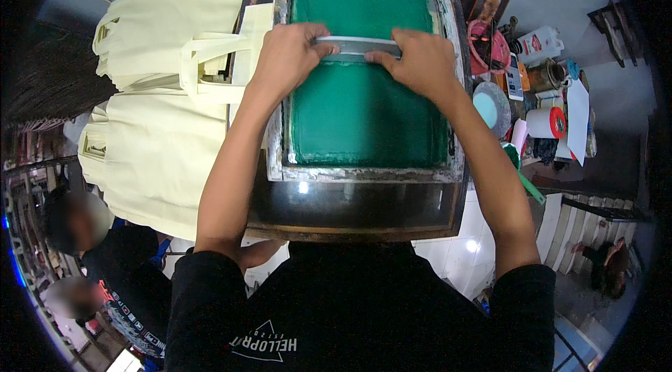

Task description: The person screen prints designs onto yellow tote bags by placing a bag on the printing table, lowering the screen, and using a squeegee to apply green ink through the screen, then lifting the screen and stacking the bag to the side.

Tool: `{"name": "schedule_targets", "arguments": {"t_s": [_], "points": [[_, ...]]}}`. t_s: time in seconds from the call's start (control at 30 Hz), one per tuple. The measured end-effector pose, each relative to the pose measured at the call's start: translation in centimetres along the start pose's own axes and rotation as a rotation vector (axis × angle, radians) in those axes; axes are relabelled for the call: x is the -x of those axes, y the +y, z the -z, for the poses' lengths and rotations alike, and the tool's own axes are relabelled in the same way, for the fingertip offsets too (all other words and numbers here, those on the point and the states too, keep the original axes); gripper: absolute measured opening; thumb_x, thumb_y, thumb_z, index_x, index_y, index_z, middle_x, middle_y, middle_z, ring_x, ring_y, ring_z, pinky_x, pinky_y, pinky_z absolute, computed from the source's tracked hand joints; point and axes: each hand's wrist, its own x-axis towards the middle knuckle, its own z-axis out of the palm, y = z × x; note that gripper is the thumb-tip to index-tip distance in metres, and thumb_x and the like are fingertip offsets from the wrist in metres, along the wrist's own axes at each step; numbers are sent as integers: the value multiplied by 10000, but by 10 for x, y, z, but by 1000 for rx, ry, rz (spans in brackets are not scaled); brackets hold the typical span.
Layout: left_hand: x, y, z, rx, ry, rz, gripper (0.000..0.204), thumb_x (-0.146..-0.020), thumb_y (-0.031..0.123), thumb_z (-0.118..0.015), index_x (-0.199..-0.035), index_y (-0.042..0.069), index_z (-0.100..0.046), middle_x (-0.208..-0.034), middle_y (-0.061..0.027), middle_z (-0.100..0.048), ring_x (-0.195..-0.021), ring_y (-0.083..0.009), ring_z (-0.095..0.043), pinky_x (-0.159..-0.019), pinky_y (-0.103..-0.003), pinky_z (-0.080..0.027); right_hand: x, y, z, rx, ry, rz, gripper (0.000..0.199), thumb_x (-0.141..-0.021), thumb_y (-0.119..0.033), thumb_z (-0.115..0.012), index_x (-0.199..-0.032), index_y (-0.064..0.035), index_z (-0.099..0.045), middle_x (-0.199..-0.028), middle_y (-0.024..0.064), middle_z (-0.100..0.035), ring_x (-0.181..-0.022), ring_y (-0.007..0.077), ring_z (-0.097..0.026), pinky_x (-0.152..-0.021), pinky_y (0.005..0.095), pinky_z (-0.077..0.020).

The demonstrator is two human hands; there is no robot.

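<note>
A squeegee (357,48) lies across a screen printing frame (367,175), on its green mesh (364,113). Its left end is in my left hand (290,55), and my right hand (423,60) grips the other end. Both thumbs press on the near side of the blade holder, with the fingers over the far side. Under the frame's left edge shows part of a cream cloth bag (255,29) with a handle loop. The squeegee's lower edge is hidden against the mesh.
Stacks of cream bags (147,162) fill the left side. At right stand a pink basket (488,50), a white jug (539,43), a phone (514,78), a round tub (491,107) and a green-handled tool (530,186). Another person (126,274) is at lower left.
</note>
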Motion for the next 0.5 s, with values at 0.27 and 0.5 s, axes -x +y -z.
{"name": "schedule_targets", "arguments": {"t_s": [0.27, 0.5], "points": [[98, 29, 3, 13, -47, 14, 216, -845, 209, -792, -958, 27, -766, -866, -180, -709, -784, -339, -682, -720, -407, -526, 87, -48, 25, -110, -58, -13, 510, -826, -565, -731, -772, -72, -610, -728, 123, -643, -671, 348, -663, -586, 478, -495], [161, 39, -4, 52, 29, -93, 281, -797, 151, -815, -1049, 42, -754, -1002, -138, -735, -939, -310, -689, -831, -396, -531, 141, -73, 29, -47, 35, 42, 383, -786, -419, -786, -810, -89, -593, -771, 63, -605, -732, 265, -639, -628, 393, -488]]}}
